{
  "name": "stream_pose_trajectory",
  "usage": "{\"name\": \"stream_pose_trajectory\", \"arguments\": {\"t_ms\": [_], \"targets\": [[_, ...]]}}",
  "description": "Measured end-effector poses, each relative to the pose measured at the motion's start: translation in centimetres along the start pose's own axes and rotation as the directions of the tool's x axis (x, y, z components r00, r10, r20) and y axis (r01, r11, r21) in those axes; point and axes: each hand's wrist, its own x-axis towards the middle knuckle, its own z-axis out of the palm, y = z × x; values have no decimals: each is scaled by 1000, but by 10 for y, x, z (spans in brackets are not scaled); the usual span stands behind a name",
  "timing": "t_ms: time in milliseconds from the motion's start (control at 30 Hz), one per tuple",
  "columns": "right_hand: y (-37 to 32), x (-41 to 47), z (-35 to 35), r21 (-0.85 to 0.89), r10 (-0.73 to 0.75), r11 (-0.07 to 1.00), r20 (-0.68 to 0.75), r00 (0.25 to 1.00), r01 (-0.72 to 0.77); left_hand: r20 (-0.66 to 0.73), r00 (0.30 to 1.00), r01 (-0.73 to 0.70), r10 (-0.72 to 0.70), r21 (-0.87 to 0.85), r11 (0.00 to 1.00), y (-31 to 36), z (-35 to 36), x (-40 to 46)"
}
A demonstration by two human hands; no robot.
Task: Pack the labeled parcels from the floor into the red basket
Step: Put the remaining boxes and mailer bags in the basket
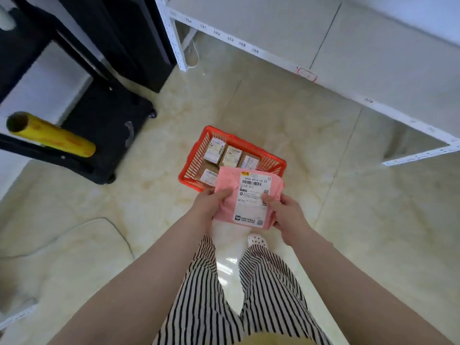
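A pink soft parcel with a white shipping label is held in front of me, above the near edge of the red basket. My left hand grips its left side with the thumb on top. My right hand grips its right side, thumb on the label. The basket stands on the floor and holds several brown cardboard parcels with white labels, lying flat side by side. The pink parcel hides the basket's near right corner.
A white metal shelf rack runs along the right and back. A black wheeled stand with a yellow film roll is at the left. A grey cable lies on the glossy tiled floor. My striped trousers and a white shoe are below.
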Motion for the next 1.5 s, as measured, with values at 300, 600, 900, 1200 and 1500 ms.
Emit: {"name": "stream_pose_trajectory", "arguments": {"t_ms": [300,600,900,1200,1500], "targets": [[45,74,28,95,13,995,-129,992,-1,100,993,-101,69,373,922,8,-24,89],[154,272,9,61,-48,996,-171,984,59,278,928,-369,250,788,493,-56,0,282],[244,430,0,-94,-88,992,-88,992,80,393,820,-379,416,918,-120,-111,0,452],[245,478,15,-257,-7,966,-49,999,-6,531,414,-263,739,847,-462,-128,-4,486],[248,500,15,-397,41,915,-84,996,-71,504,609,-262,612,857,-445,-136,11,515]]}}
